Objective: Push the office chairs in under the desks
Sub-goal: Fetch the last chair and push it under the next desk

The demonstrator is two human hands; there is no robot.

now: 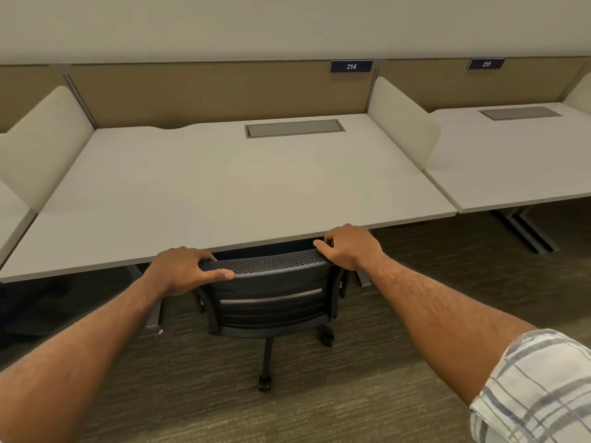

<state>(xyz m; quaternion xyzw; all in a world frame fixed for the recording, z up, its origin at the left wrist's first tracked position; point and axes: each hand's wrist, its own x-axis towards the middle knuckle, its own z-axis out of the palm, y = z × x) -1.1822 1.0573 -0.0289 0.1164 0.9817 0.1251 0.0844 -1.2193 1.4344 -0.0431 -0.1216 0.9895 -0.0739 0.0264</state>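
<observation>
A black mesh-backed office chair (268, 298) stands at the front edge of the white desk (224, 180) labelled 214, its seat hidden beneath the desktop and its backrest close to the desk edge. My left hand (184, 270) grips the top left corner of the backrest, fingers curled over the rim and thumb along the near side. My right hand (348, 246) grips the top right corner in the same way. Only the backrest, the column and some castors of the chair show.
A second white desk (518, 167), labelled 215, stands to the right behind a cream side divider (399, 119). Another divider (41, 145) bounds the left side. Grey desk legs (524, 228) reach down to the striped carpet (351, 394).
</observation>
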